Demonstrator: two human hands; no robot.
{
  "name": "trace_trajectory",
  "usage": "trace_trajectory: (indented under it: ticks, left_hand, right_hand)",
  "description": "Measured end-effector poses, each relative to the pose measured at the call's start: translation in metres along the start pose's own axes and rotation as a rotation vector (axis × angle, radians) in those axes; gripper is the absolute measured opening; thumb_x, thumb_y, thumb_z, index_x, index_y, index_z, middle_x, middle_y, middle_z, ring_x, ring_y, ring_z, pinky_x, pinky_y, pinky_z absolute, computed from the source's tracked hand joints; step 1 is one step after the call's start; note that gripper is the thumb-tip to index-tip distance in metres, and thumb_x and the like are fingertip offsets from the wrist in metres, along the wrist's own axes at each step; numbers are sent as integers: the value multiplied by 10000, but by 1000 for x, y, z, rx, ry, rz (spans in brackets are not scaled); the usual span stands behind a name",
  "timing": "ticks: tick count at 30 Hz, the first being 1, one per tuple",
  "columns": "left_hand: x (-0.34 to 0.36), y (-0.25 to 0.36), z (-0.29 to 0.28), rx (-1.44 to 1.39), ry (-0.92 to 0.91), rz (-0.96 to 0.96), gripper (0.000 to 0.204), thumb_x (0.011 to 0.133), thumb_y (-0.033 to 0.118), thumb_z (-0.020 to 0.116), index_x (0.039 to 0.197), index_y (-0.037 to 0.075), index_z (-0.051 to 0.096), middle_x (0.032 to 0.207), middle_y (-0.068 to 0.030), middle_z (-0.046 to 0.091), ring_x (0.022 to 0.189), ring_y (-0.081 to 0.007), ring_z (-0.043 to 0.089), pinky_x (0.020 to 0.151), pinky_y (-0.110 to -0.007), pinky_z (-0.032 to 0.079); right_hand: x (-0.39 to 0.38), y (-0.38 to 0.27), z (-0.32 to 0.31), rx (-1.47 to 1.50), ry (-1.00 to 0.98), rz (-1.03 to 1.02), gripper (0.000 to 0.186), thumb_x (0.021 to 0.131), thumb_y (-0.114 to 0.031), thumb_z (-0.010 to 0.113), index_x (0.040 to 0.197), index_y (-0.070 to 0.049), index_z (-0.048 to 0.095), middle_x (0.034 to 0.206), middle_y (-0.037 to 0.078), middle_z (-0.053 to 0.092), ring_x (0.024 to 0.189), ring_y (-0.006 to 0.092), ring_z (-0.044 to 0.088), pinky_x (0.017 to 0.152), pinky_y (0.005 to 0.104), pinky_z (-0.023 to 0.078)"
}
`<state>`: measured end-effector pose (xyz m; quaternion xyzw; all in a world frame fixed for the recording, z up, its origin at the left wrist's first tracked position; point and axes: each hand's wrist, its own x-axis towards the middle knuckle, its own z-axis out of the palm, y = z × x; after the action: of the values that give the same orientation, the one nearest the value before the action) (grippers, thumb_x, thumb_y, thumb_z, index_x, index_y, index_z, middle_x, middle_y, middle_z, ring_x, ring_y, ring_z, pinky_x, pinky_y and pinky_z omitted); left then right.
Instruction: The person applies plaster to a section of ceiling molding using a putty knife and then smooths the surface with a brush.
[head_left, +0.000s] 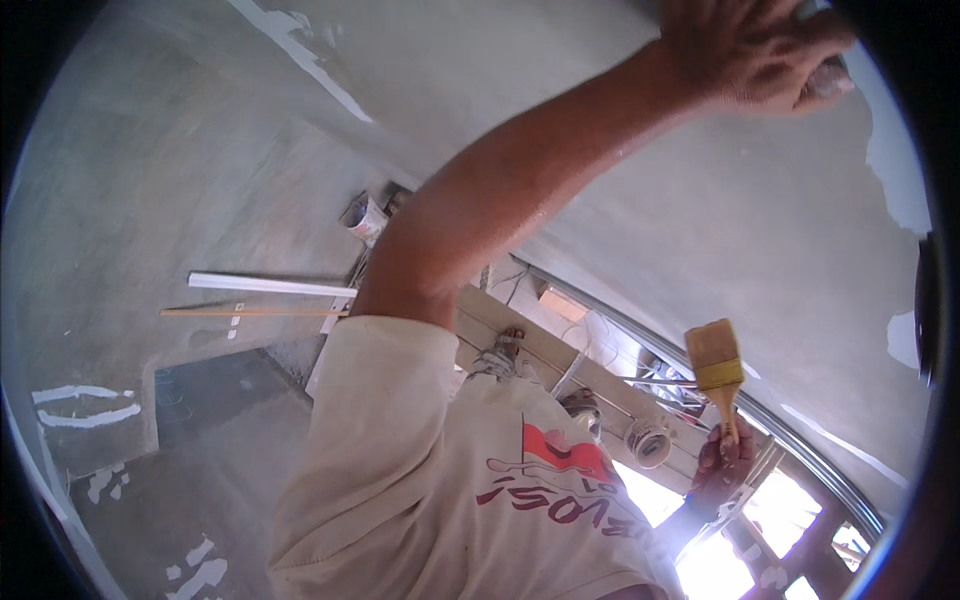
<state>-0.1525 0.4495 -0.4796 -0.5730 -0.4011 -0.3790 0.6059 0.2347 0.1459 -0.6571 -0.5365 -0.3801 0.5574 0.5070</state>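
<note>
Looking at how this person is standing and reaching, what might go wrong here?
A foot might knock the bucket standing close by on the boards. With the left hand stretched far out toward the grey wall, the person could perhaps lose balance on those boards. The brush, held in the right hand, might slip and fall.

And over on the left, a long white bar [265,285] stretches in, with a thin wooden stick [215,312] running just below it, nearly side by side! Higher up there's a stained, pale bucket [370,222], then wooden planks [482,312] slant across beneath, a tan block [563,304] near their far edge, and down at lower right, bright window openings [785,512] glare almost pure white
</note>
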Motion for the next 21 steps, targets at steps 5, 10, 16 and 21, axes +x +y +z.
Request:
trace_trajectory:
  ticks: [5,10,16,21]
  left_hand:
    - [-1,0,-8,-223,-149,11,970,846,510,621,1541,159,43,1564,-291,25,1356,-623,109,1090,-709,153]
    - [10,12,-13,-396,62,-150,882,811,458,635,1519,202,175,1550,-288,87,1353,-619,135,1054,-723,186]
    - [2,12,-38,-511,-138,-216,803,812,432,637,1497,205,285,1534,-320,131,1340,-661,87,1018,-763,146]
    - [11,17,-43,-521,-137,-179,791,839,421,621,1503,170,274,1546,-311,103,1363,-633,65,1058,-735,113]
  right_hand:
    - [19,15,24,191,-175,101,445,887,-154,648,1258,56,523,849,145,608,507,86,500,404,161,428]
    - [43,30,25,486,-367,125,429,896,-168,649,1245,46,521,900,135,622,631,156,611,465,193,500]
    - [49,43,32,440,-399,40,348,896,-202,673,1156,-5,553,1096,65,608,945,145,616,731,234,547]
    - [61,102,-7,-154,-169,-117,581,864,-171,699,1314,84,435,935,175,606,690,167,594,536,173,497]
